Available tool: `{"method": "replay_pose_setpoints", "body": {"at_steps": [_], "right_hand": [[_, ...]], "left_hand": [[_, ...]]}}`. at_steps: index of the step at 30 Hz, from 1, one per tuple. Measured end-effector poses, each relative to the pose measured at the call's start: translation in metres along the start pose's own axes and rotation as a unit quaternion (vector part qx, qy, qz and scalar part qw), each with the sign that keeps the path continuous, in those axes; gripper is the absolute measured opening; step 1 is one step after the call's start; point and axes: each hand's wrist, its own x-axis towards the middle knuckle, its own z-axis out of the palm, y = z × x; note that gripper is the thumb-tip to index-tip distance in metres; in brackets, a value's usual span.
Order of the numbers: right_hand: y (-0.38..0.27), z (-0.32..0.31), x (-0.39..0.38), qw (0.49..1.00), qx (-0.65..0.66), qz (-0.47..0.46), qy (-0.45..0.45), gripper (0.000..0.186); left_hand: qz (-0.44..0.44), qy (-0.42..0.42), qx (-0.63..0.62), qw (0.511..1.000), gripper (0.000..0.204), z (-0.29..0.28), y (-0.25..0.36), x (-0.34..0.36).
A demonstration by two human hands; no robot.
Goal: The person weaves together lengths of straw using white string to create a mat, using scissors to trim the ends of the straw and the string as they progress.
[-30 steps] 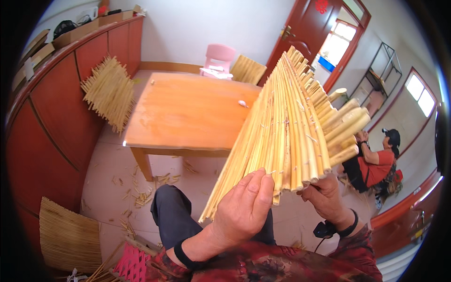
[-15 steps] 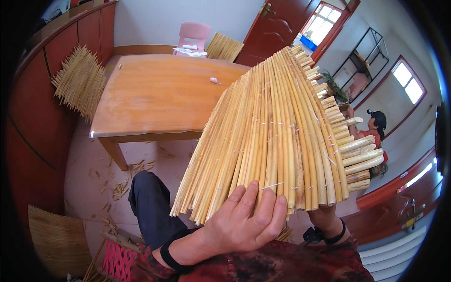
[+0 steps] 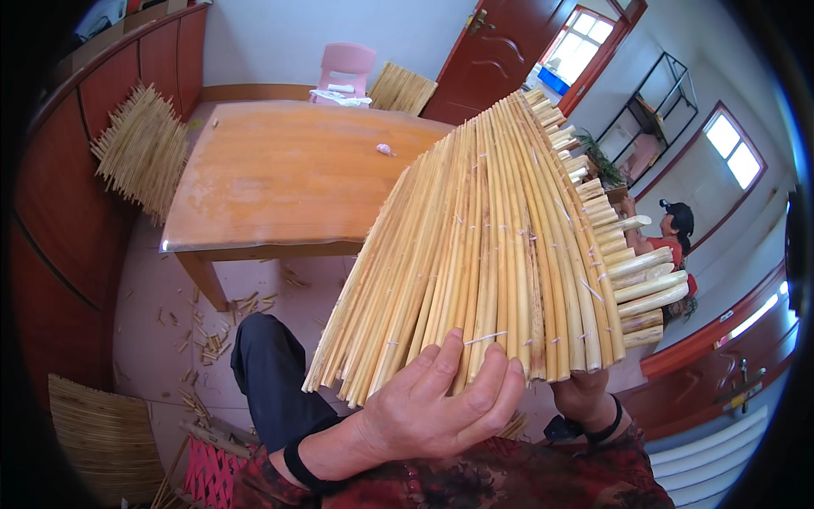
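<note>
A large mat of pale yellow stalks [image 3: 475, 246], stitched with short white threads, is held up at a tilt before me. Along its right side, thick cut stalk ends jut out unevenly. My left hand [image 3: 445, 399] is at the mat's lower edge, fingers bent over the front of the stalks. A loose end of white thread [image 3: 486, 337] lies between its fingertips. Behind the lower right corner, my right hand [image 3: 585, 396] grips the mat from below; its fingers are mostly hidden by the stalks.
A wooden table [image 3: 271, 187] stands ahead, with a small pale bundle [image 3: 385, 149] on it. More stalk mats lean at the left cabinet [image 3: 146, 148], the far wall and lower left. Cut stalk bits litter the floor [image 3: 208, 339]. Another person [image 3: 676, 225] is at the right.
The left hand's fingers have spread slightly around the thread end, the fingertips shifting a little downward and right. The mat stays almost in place, and the whole view has shifted slightly.
</note>
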Motion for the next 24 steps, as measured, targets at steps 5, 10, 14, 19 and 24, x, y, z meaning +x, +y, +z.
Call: {"method": "replay_pose_setpoints", "body": {"at_steps": [5,10,14,19,24], "right_hand": [[0.004,0.001,0.000,0.998,0.051,-0.003,-0.040,0.038],[0.001,-0.003,0.014,0.994,0.064,-0.027,-0.081,0.042],[0.000,-0.003,0.015,0.993,0.079,0.029,-0.083,0.041],[-0.013,-0.020,0.020,0.979,0.111,0.116,-0.123,0.033],[-0.010,-0.025,0.022,0.979,0.104,0.113,-0.132,0.014]], "left_hand": [[-0.002,-0.009,-0.004,1.000,0.025,-0.004,-0.002,0.001],[0.001,0.023,0.029,0.999,0.025,-0.002,-0.004,-0.001],[0.009,0.020,0.027,0.999,0.025,-0.003,-0.006,0.001],[-0.012,0.044,0.052,0.998,0.025,0.000,-0.009,-0.002],[-0.004,0.039,0.051,0.998,0.025,-0.002,-0.009,-0.002]]}}
